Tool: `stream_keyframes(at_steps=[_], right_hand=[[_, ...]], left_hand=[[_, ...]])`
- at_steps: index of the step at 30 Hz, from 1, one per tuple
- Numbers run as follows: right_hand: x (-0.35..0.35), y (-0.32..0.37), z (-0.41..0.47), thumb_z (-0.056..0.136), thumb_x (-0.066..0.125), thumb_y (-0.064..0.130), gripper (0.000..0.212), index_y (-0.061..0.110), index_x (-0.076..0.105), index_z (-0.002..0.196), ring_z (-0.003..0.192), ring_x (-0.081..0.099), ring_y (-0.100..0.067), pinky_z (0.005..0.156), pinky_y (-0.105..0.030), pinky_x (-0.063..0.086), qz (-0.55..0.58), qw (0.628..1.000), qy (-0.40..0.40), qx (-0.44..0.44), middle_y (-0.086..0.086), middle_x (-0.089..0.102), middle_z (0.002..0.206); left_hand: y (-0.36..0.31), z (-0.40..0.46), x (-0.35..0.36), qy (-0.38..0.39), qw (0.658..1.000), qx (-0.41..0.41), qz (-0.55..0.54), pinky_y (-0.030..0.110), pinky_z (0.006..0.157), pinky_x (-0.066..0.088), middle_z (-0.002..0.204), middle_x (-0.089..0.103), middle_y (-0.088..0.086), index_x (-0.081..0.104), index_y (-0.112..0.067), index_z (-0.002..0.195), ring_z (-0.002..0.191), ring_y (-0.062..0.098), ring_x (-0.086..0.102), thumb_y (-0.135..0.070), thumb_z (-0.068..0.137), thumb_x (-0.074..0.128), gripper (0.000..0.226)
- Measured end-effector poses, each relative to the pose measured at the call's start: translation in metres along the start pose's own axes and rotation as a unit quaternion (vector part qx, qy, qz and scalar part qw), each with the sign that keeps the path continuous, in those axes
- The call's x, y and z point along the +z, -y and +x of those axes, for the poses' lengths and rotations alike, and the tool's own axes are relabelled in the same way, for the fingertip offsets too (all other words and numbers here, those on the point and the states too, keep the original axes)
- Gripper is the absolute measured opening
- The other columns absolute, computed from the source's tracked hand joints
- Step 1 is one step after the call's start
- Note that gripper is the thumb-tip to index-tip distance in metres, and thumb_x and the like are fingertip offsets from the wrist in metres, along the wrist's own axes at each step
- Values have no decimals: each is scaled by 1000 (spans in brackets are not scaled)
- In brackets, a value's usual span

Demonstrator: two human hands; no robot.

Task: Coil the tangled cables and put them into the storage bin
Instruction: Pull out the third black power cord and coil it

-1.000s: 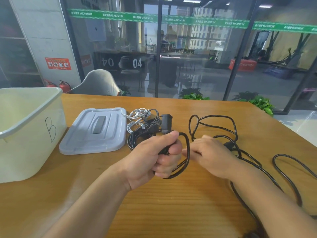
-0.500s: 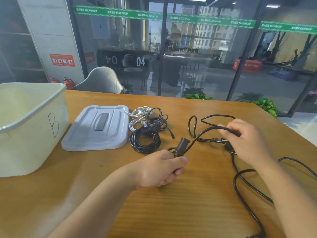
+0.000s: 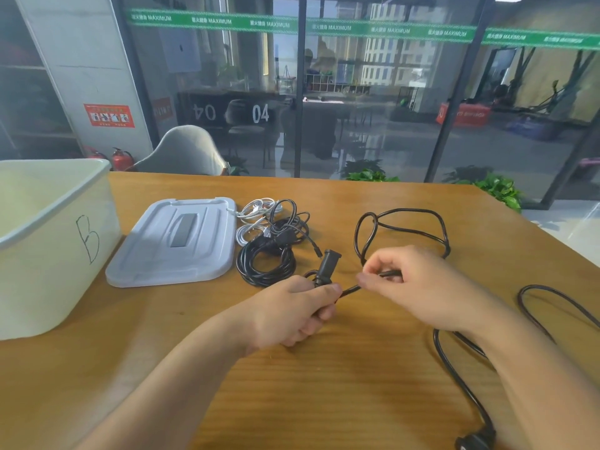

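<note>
A long black power cable [image 3: 409,212] lies looped over the right half of the wooden table [image 3: 324,401]. My left hand [image 3: 292,311] grips the cable just below its black connector [image 3: 327,265], which sticks up out of my fist. My right hand [image 3: 418,284] pinches the same cable a short way to the right of it. The rest of the cable trails under my right forearm to a plug [image 3: 474,440] at the bottom edge. The cream storage bin [image 3: 48,254], marked "B", stands open at the left.
The bin's grey lid [image 3: 177,243] lies flat beside the bin. A tangle of black cables [image 3: 269,251] and white cables [image 3: 255,216] sits just right of the lid. A grey chair [image 3: 185,151] stands beyond the table's far edge, before a glass wall.
My right hand has slid back along the cable from the far loops to close beside my left hand. The left hand keeps its grip under the connector.
</note>
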State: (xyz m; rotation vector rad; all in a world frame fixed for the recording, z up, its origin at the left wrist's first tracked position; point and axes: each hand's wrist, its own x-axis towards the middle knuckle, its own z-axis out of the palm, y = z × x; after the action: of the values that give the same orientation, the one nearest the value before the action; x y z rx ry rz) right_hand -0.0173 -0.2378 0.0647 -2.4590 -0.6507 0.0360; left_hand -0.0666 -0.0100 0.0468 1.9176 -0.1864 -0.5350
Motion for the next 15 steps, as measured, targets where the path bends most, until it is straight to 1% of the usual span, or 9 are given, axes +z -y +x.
stream_keyframes(at_steps=[1,2,3,4,5,7,9,12,15], right_hand=[[-1,0,-2,95,60,59,32,33,68,79,46,44,-7,49,-23,35,-21,1000,11,9,13,58,55],[0,1,-3,95,59,60,34,32,68,78,46,47,-13,50,-29,37,-33,999,7,15,10,59,55],[1,3,-3,95,59,60,34,33,68,77,49,54,-17,52,-34,41,-38,999,-18,17,7,64,57],[4,5,-3,95,58,60,34,34,68,77,52,58,-17,54,-37,45,-39,998,-58,10,7,66,59],[9,8,-2,96,58,59,33,34,68,76,50,57,-11,53,-36,45,-40,994,-102,-5,10,65,57],[18,14,0,98,57,56,34,33,66,75,46,49,-12,47,-31,35,-38,981,-182,-46,13,55,49],[24,18,0,99,56,54,35,31,65,75,45,42,-15,46,-31,30,-33,971,-226,-76,7,46,45],[29,24,-3,101,54,53,35,30,62,75,45,37,-14,46,-27,25,16,968,-230,-96,7,41,46],[36,34,-6,106,48,50,36,31,64,80,48,41,-9,49,-20,27,82,973,-184,-114,13,47,53]], left_hand=[[0,0,0,-1,1000,0,0,23,47,16,61,31,-5,47,-18,79,53,13,22,-45,109,41,41],[0,0,0,-1,1000,1,1,23,47,16,62,31,-5,47,-18,80,53,13,22,-45,110,41,41],[0,0,0,-1,1000,3,2,23,47,16,62,30,-4,47,-17,80,53,13,22,-45,110,41,41],[0,1,1,-1,1000,7,3,24,47,16,62,30,-4,47,-16,81,52,13,22,-44,110,40,41],[0,1,1,-2,1000,9,5,24,48,16,61,30,-5,47,-16,81,52,13,22,-44,110,40,41],[0,3,4,-1,1000,9,4,24,48,17,60,30,-5,47,-16,81,51,13,23,-44,109,41,40],[1,4,4,0,1000,8,-7,23,47,17,60,30,-5,47,-17,79,51,13,22,-45,109,42,41],[3,7,1,-20,999,8,-30,22,45,17,60,30,-4,48,-17,79,51,13,23,-46,108,43,41],[7,10,-1,-73,996,20,-42,22,44,19,58,31,-3,50,-12,82,50,14,26,-48,108,44,44]])
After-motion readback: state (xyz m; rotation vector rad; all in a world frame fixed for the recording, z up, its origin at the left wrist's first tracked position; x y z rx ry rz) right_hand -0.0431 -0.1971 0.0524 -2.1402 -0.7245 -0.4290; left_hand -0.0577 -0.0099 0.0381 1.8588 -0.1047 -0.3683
